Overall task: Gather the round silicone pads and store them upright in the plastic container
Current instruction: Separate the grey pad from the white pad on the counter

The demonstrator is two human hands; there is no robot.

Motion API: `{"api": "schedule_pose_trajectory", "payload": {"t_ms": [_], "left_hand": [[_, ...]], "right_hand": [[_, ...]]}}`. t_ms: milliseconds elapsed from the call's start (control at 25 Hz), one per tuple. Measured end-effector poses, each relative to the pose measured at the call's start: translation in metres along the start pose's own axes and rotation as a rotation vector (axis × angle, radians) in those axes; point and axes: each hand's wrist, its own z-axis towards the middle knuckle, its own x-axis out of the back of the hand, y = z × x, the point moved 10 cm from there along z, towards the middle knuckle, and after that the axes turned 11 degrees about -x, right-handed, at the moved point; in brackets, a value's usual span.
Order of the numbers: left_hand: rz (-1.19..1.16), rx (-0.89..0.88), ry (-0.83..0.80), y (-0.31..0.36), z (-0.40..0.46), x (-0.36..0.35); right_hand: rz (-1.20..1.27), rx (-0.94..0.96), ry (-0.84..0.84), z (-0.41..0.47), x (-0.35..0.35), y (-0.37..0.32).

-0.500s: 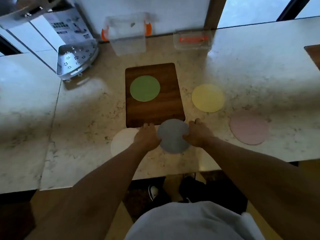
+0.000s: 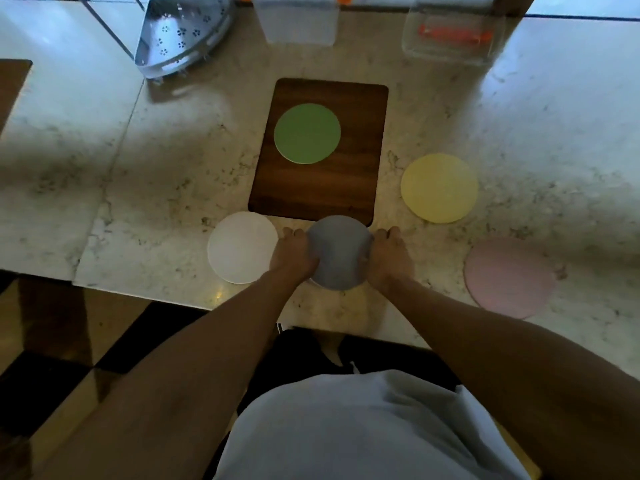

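On marble: five pads; both hands seemingly grip the grey pad (image 2: pixel 337 252).

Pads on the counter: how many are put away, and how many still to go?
None look put away yet. Both hands, left and right, grip the grey pad by its edges. The white pad, green pad on the board, yellow pad and pink pad lie flat. The container waits at the back.

Bare counter (image 2: pixel 194 168) left of wooden board (image 2: pixel 322 188); colander (image 2: pixel 180 32) crowds container (image 2: pixel 298 22), seemingly.
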Motion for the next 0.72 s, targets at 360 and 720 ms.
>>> {"api": "schedule_pose_trajectory", "payload": {"t_ms": [360,720], "left_hand": [[-0.208,0.228,0.120,-0.023,0.008,0.008],[-0.415,0.250,0.285,-0.059,-0.004,0.036]], "right_hand": [[0.322,-0.225,0.099,-0.002,0.000,0.010],[0.591,-0.206,0.175,-0.004,0.021,0.000]]}}
